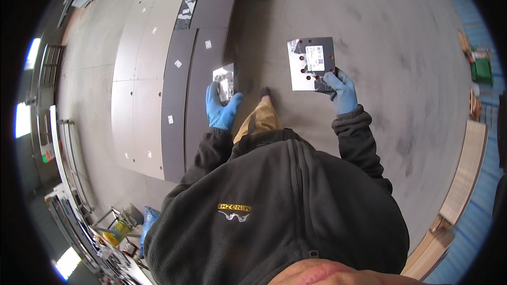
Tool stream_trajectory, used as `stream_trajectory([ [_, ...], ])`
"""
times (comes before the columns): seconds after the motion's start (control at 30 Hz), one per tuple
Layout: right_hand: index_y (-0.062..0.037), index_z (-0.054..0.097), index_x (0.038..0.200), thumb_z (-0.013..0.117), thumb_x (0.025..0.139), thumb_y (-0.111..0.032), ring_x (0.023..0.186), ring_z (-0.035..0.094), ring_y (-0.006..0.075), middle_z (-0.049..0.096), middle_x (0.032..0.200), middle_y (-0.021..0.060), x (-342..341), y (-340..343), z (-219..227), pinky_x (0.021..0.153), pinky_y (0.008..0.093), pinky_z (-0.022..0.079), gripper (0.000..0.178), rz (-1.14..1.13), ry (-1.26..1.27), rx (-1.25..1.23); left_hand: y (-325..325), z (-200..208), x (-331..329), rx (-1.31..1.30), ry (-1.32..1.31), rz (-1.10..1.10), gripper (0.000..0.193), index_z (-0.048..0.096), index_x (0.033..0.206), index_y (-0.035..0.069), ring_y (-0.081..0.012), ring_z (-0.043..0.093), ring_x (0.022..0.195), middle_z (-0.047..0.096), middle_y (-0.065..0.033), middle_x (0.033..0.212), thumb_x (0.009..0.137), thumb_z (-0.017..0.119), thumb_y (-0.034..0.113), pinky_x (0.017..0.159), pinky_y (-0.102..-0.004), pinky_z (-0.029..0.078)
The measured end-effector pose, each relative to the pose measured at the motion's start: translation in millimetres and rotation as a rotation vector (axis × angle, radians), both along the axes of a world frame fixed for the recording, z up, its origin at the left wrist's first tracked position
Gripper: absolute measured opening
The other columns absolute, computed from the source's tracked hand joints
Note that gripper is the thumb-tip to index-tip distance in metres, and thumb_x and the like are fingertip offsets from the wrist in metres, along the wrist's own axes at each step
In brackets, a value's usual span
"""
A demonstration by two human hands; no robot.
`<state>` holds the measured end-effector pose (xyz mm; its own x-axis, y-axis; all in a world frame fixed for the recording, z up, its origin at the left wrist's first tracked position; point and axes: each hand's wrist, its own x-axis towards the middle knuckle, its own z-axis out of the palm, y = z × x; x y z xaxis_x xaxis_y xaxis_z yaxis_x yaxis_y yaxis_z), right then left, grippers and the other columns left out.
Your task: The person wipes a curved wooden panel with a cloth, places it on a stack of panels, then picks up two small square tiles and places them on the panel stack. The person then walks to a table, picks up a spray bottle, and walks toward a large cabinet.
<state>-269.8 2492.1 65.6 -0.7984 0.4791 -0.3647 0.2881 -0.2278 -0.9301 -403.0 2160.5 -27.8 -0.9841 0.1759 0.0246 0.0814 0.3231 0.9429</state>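
Observation:
In my gloved left hand (222, 106) is a small flat rectangular piece (227, 76), shiny and silvery with a pale label; its exact kind I cannot make out. Thumb and fingers grip it by its lower part. My right hand (343, 91), also in a blue glove, pinches the lower right corner of a square dark plate (297, 66). This plate has several round holes, a white printed label (315, 58) and a bright, reflecting or film-covered left side. Both pieces are held up in front of my body, apart from each other.
Large grey and beige panels (138, 53) with small white labels lie to the left, close to my left hand. Racks (50, 68) and a bucket (132, 214) stand farther left. On the right are long wooden boards (465, 174) and a green box (481, 70).

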Motion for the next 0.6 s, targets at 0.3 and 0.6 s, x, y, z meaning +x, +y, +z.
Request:
stream_trajectory([
  [0.3,0.0051,0.064,0.13,0.06,0.099,-0.016,0.093,0.071,0.0115,0.073,0.111,0.0071,-265,197,-17,0.079,0.026,0.059,0.038,0.12,0.023,-0.174,211,19,-242,0.006,-0.069,0.02,0.078,0.054,0.138,-0.004,-0.0315,0.059,0.117,0.058,-0.0161,0.121,0.074,0.083,0.032,0.103,-0.039,0.047],
  [0.6,0.0067,0.059,0.136,0.065,0.1,-0.009,0.097,0.07,0.0145,0.07,0.118,0.0091,-535,365,-81,0.085,0.0286,0.058,0.04,0.171,-0.016,-0.078,382,3,-455,-0.074,-0.045,0.027,0.081,0.053,0.136,-0.007,-0.0347,0.057,0.122,0.056,-0.0178,0.129,0.072,0.083,0.034,0.105,-0.0401,0.046],
])
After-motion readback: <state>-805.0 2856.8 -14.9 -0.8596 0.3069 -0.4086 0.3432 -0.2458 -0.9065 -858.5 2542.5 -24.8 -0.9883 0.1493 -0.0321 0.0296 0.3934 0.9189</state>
